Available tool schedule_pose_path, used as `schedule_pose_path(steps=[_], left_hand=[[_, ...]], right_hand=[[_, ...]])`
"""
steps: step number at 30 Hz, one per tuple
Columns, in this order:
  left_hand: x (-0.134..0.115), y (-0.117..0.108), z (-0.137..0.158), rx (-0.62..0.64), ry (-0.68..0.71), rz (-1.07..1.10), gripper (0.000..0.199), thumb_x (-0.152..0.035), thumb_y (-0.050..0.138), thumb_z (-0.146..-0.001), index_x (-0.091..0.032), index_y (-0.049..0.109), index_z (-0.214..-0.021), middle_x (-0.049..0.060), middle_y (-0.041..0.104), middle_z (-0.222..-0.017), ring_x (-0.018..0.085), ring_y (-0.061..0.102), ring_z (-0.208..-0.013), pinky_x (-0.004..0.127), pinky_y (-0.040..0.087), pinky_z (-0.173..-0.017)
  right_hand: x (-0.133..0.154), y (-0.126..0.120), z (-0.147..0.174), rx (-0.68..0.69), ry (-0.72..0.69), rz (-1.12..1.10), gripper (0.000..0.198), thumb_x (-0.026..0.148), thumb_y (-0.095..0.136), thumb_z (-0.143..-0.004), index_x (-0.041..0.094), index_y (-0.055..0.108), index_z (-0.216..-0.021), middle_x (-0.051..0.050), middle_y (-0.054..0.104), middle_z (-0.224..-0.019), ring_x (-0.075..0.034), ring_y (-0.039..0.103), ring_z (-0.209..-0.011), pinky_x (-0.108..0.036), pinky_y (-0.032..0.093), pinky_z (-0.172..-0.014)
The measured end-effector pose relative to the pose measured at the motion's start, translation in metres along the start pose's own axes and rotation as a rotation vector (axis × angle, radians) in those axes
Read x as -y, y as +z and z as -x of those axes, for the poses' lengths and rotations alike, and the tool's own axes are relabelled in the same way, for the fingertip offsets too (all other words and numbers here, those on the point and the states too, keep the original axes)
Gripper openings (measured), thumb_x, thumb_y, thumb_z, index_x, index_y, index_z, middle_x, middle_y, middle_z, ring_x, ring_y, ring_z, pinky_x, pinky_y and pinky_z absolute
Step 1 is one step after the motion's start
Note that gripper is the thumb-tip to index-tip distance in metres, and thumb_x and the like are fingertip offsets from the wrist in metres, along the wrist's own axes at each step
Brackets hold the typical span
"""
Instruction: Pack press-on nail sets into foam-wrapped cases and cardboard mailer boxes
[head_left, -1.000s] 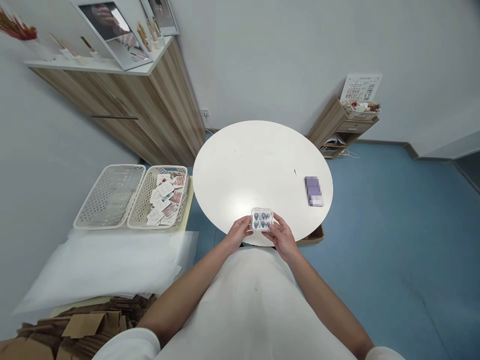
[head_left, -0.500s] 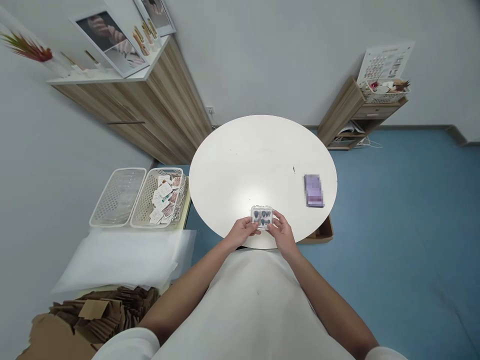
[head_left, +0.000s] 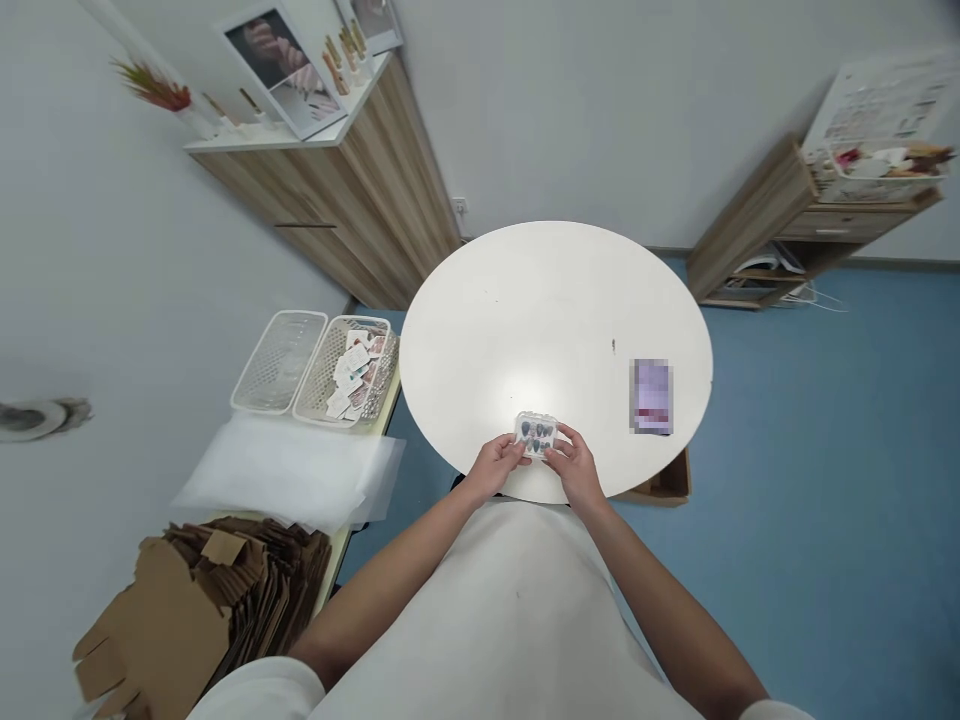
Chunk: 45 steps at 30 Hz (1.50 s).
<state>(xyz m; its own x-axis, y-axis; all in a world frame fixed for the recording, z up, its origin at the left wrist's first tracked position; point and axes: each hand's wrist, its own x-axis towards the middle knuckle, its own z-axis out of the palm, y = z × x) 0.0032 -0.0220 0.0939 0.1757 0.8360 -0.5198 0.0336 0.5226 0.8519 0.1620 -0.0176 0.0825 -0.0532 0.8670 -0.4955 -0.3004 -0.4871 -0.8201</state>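
No readable lettering, numbers or signs anywhere.

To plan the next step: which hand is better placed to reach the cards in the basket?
Probably the left hand: the cards lie on its side, while the right hand could keep the case both hold.

looks like a small packing workroom: flattened cartons (head_left: pixel 172 620) crowd the side table's (head_left: pixel 336 568) near end, a basket (head_left: pixel 322 387) of printed cards (head_left: pixel 349 375) sits toward its far edge, a framed hand photo (head_left: pixel 285 68) tops the cabinet (head_left: pixel 405 170).
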Motion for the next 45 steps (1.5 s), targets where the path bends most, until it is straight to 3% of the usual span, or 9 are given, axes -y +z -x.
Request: schedule_pose_path(steps=[2, 5, 12, 20, 27, 32, 38, 45], left_hand=[[0.003, -0.006, 0.004, -0.089, 0.006, 0.01, 0.051, -0.048, 0.051, -0.076, -0.018, 0.046, -0.117, 0.011, 0.055, -0.111, 0.02, 0.058, -0.094, 0.031, 0.042, -0.079], [0.009, -0.018, 0.008, -0.175, 0.02, -0.03, 0.056, -0.045, 0.056, -0.074, -0.02, 0.043, -0.122, 0.012, 0.049, -0.12, 0.02, 0.055, -0.098, 0.033, 0.041, -0.084], [0.008, -0.044, 0.001, -0.148, 0.033, -0.057, 0.057, -0.044, 0.058, -0.072, -0.022, 0.044, -0.123, 0.011, 0.043, -0.124, 0.023, 0.046, -0.106, 0.033, 0.045, -0.081], [0.015, -0.123, -0.016, -0.249, 0.065, -0.07, 0.058, -0.046, 0.055, -0.074, -0.024, 0.04, -0.125, 0.01, 0.042, -0.121, 0.022, 0.045, -0.106, 0.031, 0.044, -0.081], [0.018, -0.201, -0.042, -0.308, -0.062, -0.136, 0.067, -0.054, 0.051, -0.073, -0.022, 0.033, -0.13, 0.012, 0.035, -0.125, 0.023, 0.04, -0.113, 0.03, 0.042, -0.084], [0.008, -0.24, -0.074, -0.326, -0.126, -0.206, 0.07, -0.06, 0.042, -0.076, -0.02, 0.03, -0.132, 0.012, 0.03, -0.132, 0.025, 0.032, -0.121, 0.033, 0.034, -0.094], [0.004, -0.259, -0.101, -0.326, -0.07, -0.244, 0.063, -0.055, 0.04, -0.079, -0.023, 0.028, -0.132, 0.01, 0.029, -0.133, 0.024, 0.027, -0.125, 0.033, 0.028, -0.099], [0.004, -0.256, -0.105, -0.314, -0.007, -0.274, 0.06, -0.039, 0.045, -0.079, -0.022, 0.025, -0.133, 0.01, 0.03, -0.132, 0.024, 0.028, -0.124, 0.037, 0.025, -0.101]], right_hand=[[-0.006, 0.001, -0.005, -0.03, 0.043, -0.039, 0.056, 0.032, 0.068, -0.061, 0.024, 0.045, -0.111, -0.003, 0.062, -0.087, -0.02, 0.06, -0.084, -0.038, 0.047, -0.079], [-0.016, 0.001, -0.012, -0.05, 0.106, -0.027, 0.057, 0.034, 0.068, -0.061, 0.024, 0.045, -0.112, -0.004, 0.062, -0.089, -0.021, 0.059, -0.087, -0.038, 0.048, -0.079], [-0.021, 0.028, -0.028, -0.038, 0.113, 0.137, 0.059, 0.038, 0.067, -0.062, 0.024, 0.048, -0.116, -0.004, 0.055, -0.104, -0.019, 0.056, -0.091, -0.034, 0.048, -0.078], [-0.028, 0.106, -0.074, 0.032, 0.021, 0.533, 0.056, 0.044, 0.06, -0.066, 0.026, 0.048, -0.119, -0.005, 0.049, -0.107, -0.019, 0.049, -0.095, -0.035, 0.045, -0.08], [-0.051, 0.187, -0.114, 0.14, -0.008, 0.738, 0.065, 0.044, 0.059, -0.069, 0.025, 0.038, -0.127, -0.006, 0.048, -0.101, -0.019, 0.048, -0.088, -0.035, 0.047, -0.076], [-0.051, 0.232, -0.148, 0.143, -0.036, 0.843, 0.065, 0.042, 0.057, -0.071, 0.02, 0.034, -0.128, -0.008, 0.046, -0.101, -0.018, 0.048, -0.085, -0.033, 0.047, -0.072], [-0.048, 0.254, -0.177, 0.142, -0.075, 0.968, 0.059, 0.036, 0.055, -0.071, 0.019, 0.036, -0.125, -0.007, 0.044, -0.095, -0.019, 0.045, -0.085, -0.033, 0.046, -0.075], [-0.057, 0.249, -0.183, 0.13, -0.068, 1.033, 0.079, 0.034, 0.054, -0.07, 0.019, 0.013, -0.136, -0.01, 0.038, -0.106, -0.023, 0.04, -0.101, -0.038, 0.041, -0.086]])
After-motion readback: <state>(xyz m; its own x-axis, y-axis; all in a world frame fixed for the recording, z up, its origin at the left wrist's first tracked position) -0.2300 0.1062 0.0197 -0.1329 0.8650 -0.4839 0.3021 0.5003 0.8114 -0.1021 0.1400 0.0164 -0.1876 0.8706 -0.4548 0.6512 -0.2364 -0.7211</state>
